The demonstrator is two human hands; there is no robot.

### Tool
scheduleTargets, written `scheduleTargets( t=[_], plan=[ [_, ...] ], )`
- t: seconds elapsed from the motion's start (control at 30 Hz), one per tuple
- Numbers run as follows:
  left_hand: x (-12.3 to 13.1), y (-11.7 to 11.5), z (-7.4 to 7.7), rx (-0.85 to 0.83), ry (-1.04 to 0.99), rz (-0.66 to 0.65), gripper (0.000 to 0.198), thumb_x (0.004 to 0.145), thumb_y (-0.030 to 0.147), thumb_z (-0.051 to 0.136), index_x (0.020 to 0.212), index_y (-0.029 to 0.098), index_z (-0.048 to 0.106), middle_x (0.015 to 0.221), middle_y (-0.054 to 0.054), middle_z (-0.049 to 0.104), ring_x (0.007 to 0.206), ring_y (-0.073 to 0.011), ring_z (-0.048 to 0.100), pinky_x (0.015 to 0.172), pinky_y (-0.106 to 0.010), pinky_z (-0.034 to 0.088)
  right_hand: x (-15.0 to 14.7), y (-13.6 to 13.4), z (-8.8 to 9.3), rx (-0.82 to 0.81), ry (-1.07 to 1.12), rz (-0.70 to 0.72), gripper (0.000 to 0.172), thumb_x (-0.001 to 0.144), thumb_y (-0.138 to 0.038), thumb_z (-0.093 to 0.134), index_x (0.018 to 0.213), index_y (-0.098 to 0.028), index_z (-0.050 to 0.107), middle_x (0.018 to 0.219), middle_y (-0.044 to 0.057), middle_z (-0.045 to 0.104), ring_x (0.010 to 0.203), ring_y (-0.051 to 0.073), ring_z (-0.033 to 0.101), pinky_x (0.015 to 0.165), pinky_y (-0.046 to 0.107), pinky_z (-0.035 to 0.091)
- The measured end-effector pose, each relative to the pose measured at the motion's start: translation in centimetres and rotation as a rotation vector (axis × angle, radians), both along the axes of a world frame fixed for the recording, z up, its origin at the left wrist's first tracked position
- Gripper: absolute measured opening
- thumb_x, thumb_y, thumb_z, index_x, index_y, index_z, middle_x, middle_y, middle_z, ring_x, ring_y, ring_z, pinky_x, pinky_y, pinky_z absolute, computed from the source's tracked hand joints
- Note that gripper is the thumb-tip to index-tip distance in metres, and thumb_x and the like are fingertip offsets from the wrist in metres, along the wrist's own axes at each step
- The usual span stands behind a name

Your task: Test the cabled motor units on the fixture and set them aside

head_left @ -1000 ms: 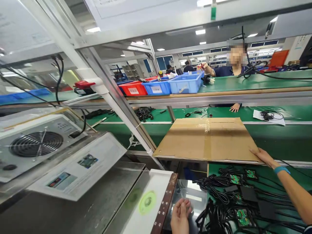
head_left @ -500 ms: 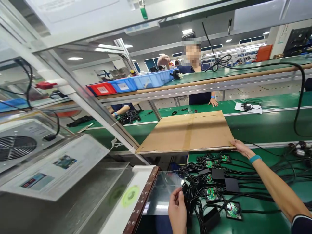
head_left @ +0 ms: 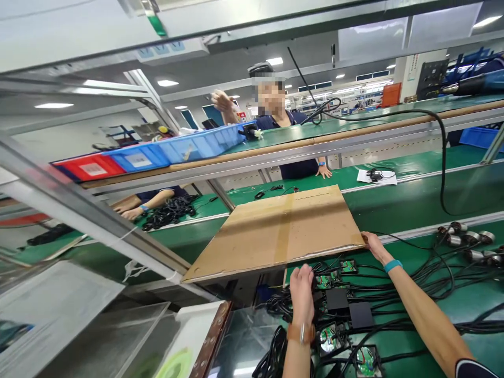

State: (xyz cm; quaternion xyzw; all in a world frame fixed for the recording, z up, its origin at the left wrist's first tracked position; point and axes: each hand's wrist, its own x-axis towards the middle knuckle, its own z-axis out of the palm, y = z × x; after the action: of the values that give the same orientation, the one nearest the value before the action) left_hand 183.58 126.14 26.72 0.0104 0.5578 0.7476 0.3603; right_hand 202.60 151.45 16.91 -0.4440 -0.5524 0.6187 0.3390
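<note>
The left forearm (head_left: 297, 357) rises almost straight from the bottom edge of the view, with a brown band (head_left: 301, 333) round its wrist. The left grip (head_left: 302, 291) carries on in line with it, its back toward the camera, knuckles bent and fingers curling forward and down; the fingertips are mostly hidden, so how far they close cannot be told. The right forearm (head_left: 429, 320) slants up and leftward from a dark sleeve (head_left: 472, 368) at the lower right, a blue band (head_left: 392, 265) at its wrist. The right grip (head_left: 375, 247) reaches farther forward, fingers together, pinched closed, tips pointing left.
</note>
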Motion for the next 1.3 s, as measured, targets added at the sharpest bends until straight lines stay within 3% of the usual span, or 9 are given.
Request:
scheduleTargets(
  t=[0.07,0.17,0.3,0.43,0.63,0.8,0.97,1.13,1.3],
  plan=[
    [-1.0,4.3,-0.2,-0.034,-0.171,-0.031,0.004,0.094,0.018,0.055,0.095,0.014,0.056,0.106,-0.018,0.067,0.112,-0.0249,0.067,0.109,-0.042,0.051,0.9,0.9,-0.5,0.086,-0.05,-0.029,0.038,0.085,-0.032,0.046,0.105,-0.013,0.072,0.119,0.015,0.071,0.121,0.031,0.061,0.103,0.047,0.052],
    [-2.8,7.7,-1.8,-0.028,-0.271,-0.055,0.015,0.098,0.02,0.047,0.087,0.016,0.056,0.097,-0.015,0.068,0.104,-0.0223,0.07,0.108,-0.044,0.053,1.8,2.3,-1.8,0.464,-0.234,-0.025,0.047,0.074,-0.028,0.056,0.117,-0.017,0.072,0.147,0.012,0.054,0.149,0.034,0.029,0.124,0.054,0.022],
    [-3.8,8.5,-4.1,0.072,-0.315,-0.091,0.013,0.095,0.015,0.052,0.085,0.016,0.06,0.092,-0.009,0.072,0.088,-0.0189,0.073,0.105,-0.049,0.056,1.3,3.9,-3.7,0.864,-0.535,0.336,0.081,0.061,-0.025,0.063,0.141,-0.017,0.057,0.161,0.013,0.034,0.155,0.038,0.003,0.124,0.06,0.0],
    [-3.4,9.1,-5.7,0.091,-0.304,0.023,0.016,0.092,0.007,0.054,0.078,0.015,0.058,0.078,-0.004,0.067,0.08,-0.0153,0.072,0.106,-0.05,0.056,0.2,4.2,-4.0,0.845,-0.512,0.406,0.08,0.063,-0.03,0.067,0.141,-0.016,0.057,0.156,0.016,0.041,0.15,0.04,0.025,0.125,0.055,0.013],
    [-3.1,9.5,-6.4,0.166,-0.31,0.077,0.013,0.091,0.008,0.056,0.08,0.013,0.06,0.078,-0.005,0.069,0.078,-0.017,0.073,0.099,-0.052,0.059,2.0,1.8,-2.4,0.903,-0.546,0.4,0.03,0.087,-0.029,0.051,0.106,-0.018,0.072,0.114,0.014,0.066,0.109,0.03,0.057,0.099,0.045,0.048],
    [-3.0,9.4,-6.9,0.177,-0.369,0.108,0.016,0.087,0.005,0.057,0.075,0.016,0.058,0.074,-0.002,0.068,0.074,-0.0156,0.071,0.091,-0.045,0.063,7.2,-2.3,-1.1,0.97,-0.678,0.468,0.03,0.099,-0.04,0.047,0.095,-0.023,0.072,0.093,0.009,0.07,0.095,0.027,0.06,0.094,0.046,0.048],
    [-3.0,9.9,-7.7,0.132,-0.488,0.142,0.023,0.081,-0.002,0.051,0.069,0.017,0.056,0.063,-0.002,0.064,0.067,-0.0159,0.068,0.074,-0.034,0.062,11.7,-5.0,0.1,0.867,-0.751,0.564,0.034,0.095,-0.044,0.047,0.088,-0.025,0.075,0.093,0.008,0.074,0.107,0.03,0.067,0.114,0.049,0.042],
    [-2.7,10.0,-7.2,0.177,-0.522,0.187,0.022,0.085,0.003,0.053,0.067,0.015,0.054,0.061,0.002,0.061,0.059,-0.0111,0.06,0.062,-0.024,0.054,10.5,-2.1,1.7,0.716,-0.654,0.417,0.055,0.083,-0.06,0.052,0.12,-0.025,0.073,0.132,0.009,0.067,0.127,0.032,0.06,0.113,0.044,0.047],
    [-2.2,9.0,-5.2,0.253,-0.488,0.24,0.028,0.077,-0.003,0.05,0.058,0.016,0.055,0.054,0.0,0.058,0.053,-0.0103,0.055,0.057,-0.022,0.046,4.4,3.5,-0.3,0.452,-0.675,0.074,0.061,0.064,-0.068,0.052,0.099,-0.024,0.073,0.107,0.016,0.075,0.105,0.04,0.07,0.097,0.052,0.056]
  ],
)
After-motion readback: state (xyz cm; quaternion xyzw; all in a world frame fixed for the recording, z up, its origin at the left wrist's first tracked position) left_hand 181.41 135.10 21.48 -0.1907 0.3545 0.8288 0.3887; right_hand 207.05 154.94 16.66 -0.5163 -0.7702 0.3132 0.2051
